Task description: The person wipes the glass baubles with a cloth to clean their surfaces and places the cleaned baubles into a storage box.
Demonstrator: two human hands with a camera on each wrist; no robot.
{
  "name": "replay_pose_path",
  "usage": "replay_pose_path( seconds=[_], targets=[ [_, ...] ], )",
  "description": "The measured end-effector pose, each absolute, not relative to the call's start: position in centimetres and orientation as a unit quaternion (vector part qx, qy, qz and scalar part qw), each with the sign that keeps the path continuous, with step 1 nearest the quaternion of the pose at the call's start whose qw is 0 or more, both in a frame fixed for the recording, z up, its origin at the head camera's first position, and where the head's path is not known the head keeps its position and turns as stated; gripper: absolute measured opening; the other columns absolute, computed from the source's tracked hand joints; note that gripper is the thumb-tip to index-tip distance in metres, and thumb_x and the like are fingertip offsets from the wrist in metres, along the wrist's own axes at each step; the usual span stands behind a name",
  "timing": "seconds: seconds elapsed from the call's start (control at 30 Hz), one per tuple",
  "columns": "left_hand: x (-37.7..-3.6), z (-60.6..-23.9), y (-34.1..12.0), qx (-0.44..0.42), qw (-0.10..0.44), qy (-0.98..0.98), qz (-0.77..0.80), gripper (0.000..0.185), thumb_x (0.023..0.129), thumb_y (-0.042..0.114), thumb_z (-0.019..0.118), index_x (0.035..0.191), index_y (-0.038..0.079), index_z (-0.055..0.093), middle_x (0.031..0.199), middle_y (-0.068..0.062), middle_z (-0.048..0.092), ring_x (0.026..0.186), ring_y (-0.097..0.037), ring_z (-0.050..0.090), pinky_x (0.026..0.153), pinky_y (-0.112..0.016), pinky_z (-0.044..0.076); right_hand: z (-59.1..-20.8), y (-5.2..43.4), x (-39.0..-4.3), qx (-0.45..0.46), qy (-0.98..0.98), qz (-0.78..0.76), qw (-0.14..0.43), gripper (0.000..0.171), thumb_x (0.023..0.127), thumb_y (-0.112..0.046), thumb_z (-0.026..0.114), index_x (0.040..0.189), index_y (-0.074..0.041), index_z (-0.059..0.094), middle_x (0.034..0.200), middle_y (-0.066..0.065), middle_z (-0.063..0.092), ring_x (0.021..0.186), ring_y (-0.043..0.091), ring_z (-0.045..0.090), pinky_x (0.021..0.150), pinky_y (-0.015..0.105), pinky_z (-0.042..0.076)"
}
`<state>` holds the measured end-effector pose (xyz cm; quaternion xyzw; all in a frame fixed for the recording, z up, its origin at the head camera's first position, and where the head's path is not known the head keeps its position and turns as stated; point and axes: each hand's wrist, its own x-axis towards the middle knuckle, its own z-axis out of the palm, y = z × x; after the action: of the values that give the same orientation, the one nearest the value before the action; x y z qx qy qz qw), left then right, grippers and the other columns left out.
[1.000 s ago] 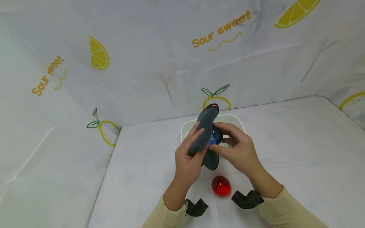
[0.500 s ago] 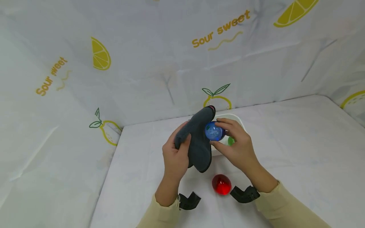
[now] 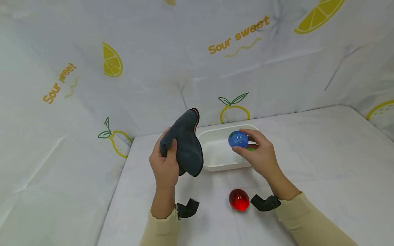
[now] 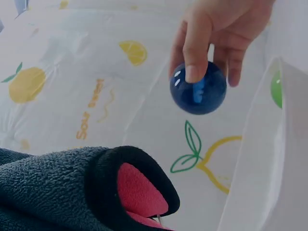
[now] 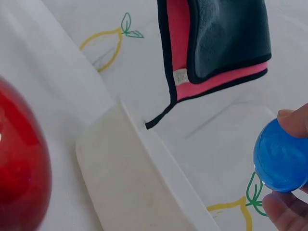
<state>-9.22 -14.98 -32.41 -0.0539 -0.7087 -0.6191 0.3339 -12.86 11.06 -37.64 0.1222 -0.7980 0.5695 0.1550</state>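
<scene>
My left hand (image 3: 165, 167) grips a folded dark grey cloth (image 3: 187, 147) with black edging, held up at the left of the white tray. Its pink lining (image 5: 179, 43) and a small hanging loop show in the right wrist view. Over the tray, my right hand (image 3: 263, 152) pinches a shiny blue ball (image 3: 237, 139) between thumb and fingers. Cloth and ball are apart. Behind the right hand, part of a green ball (image 3: 251, 149) shows in the tray.
The white tray (image 3: 215, 166) stands near the back of the white-covered table. A see-through red ball (image 3: 239, 200) sits in front of it, between the forearms. Lemon-printed sheeting (image 3: 154, 85) rises behind the table. Each wrist carries a black mount (image 3: 265, 203).
My left hand has drawn the cloth leftward, off the blue ball. The right hand keeps hold of the ball, now moved slightly right, and more of the tray shows.
</scene>
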Motion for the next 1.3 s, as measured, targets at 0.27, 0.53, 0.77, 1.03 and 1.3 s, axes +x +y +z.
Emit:
replay_pose_path(
  seconds=[0.27, 0.53, 0.77, 1.03, 1.3],
  targets=[
    [-9.3, -33.2, -17.3, -0.008, 0.318, -0.706, -0.632, 0.032, 0.098, 0.021, 0.062, 0.13, 0.015, 0.065, 0.128, 0.001, 0.066, 0.117, -0.017, 0.063, 0.098, -0.026, 0.051, -38.3, 11.3, -13.3, 0.103, -0.829, 0.533, 0.133, 0.056, 0.082, -0.018, 0.081, 0.133, -0.01, 0.059, 0.129, 0.009, 0.06, 0.112, 0.027, 0.061, 0.088, 0.02, 0.054],
    [-9.0, -33.7, -19.9, 0.022, 0.336, -0.717, -0.61, 0.033, 0.098, 0.02, 0.062, 0.13, 0.014, 0.065, 0.128, -0.002, 0.066, 0.114, -0.013, 0.064, 0.095, -0.021, 0.051, -38.6, 11.6, -13.9, 0.084, -0.871, 0.481, 0.053, 0.058, 0.084, -0.027, 0.079, 0.137, -0.015, 0.057, 0.134, 0.011, 0.058, 0.111, 0.033, 0.061, 0.09, 0.049, 0.056],
    [-8.8, -33.6, -21.3, 0.029, 0.364, -0.718, -0.593, 0.033, 0.097, 0.017, 0.063, 0.13, 0.013, 0.065, 0.126, -0.004, 0.067, 0.113, -0.01, 0.064, 0.096, -0.02, 0.05, -38.2, 10.8, -15.5, 0.124, -0.913, 0.388, -0.015, 0.057, 0.082, -0.025, 0.079, 0.135, -0.014, 0.06, 0.135, 0.013, 0.059, 0.111, 0.035, 0.059, 0.09, 0.05, 0.054],
    [-8.3, -32.6, -19.9, 0.002, 0.286, -0.78, -0.556, 0.033, 0.099, 0.011, 0.059, 0.131, 0.005, 0.063, 0.129, -0.01, 0.065, 0.118, -0.019, 0.062, 0.094, -0.014, 0.047, -38.7, 10.1, -16.6, 0.143, -0.935, 0.315, -0.074, 0.058, 0.08, -0.026, 0.079, 0.133, -0.009, 0.061, 0.136, 0.02, 0.058, 0.125, 0.041, 0.052, 0.103, 0.059, 0.044],
    [-8.0, -32.1, -19.3, 0.004, 0.209, -0.803, -0.558, 0.035, 0.1, 0.012, 0.056, 0.134, 0.006, 0.061, 0.131, -0.007, 0.065, 0.119, -0.016, 0.062, 0.096, -0.02, 0.049, -39.2, 9.0, -17.1, 0.164, -0.951, 0.252, -0.073, 0.056, 0.08, -0.029, 0.079, 0.13, -0.007, 0.064, 0.128, 0.018, 0.064, 0.121, 0.04, 0.056, 0.109, 0.061, 0.034]
  ],
)
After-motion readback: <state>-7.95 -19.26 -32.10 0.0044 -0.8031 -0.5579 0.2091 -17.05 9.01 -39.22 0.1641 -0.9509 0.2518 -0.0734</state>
